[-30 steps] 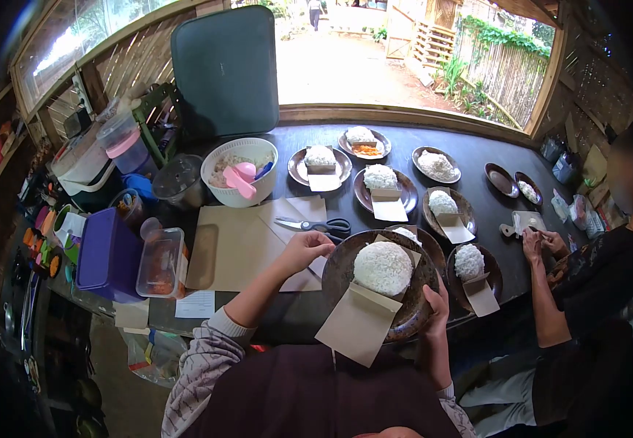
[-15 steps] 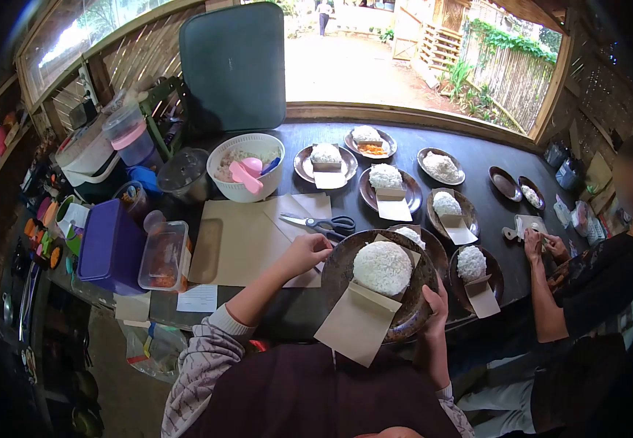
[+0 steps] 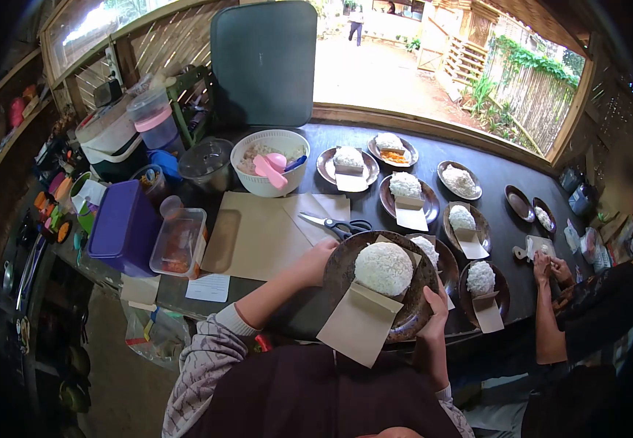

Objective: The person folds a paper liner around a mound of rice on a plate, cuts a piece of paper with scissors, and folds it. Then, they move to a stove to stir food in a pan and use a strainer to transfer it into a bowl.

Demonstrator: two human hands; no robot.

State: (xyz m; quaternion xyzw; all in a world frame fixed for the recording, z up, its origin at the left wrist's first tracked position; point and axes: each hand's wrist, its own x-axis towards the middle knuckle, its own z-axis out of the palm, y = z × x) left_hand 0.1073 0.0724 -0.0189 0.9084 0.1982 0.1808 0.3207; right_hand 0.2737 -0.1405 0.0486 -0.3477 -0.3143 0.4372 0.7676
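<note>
A dark brown plate (image 3: 340, 271) is held up in front of my chest. On it sits a domed mound of white rice (image 3: 383, 269), with a folded piece of brown cardboard (image 3: 354, 326) whose flap hangs over the near rim. My right hand (image 3: 435, 312) grips the plate's right side, thumb on top. At the left rim is my left hand (image 3: 319, 261), its fingers partly hidden behind the plate. Scissors (image 3: 337, 224) lie just beyond that hand, near sheets of brown cardboard (image 3: 258, 233).
Several more plates with rice mounds stand on the dark table (image 3: 316, 135). A white basket (image 3: 269, 182) holds rice and a pink scoop (image 3: 271, 169). A purple container (image 3: 120, 226) and a clear tub (image 3: 179, 244) are at left. Another person's hands (image 3: 550, 269) work over a small board (image 3: 532, 244).
My left hand has moved in against the plate's left rim, its fingers going partly out of sight. The table scene has shifted right in view as my head turned slightly left.
</note>
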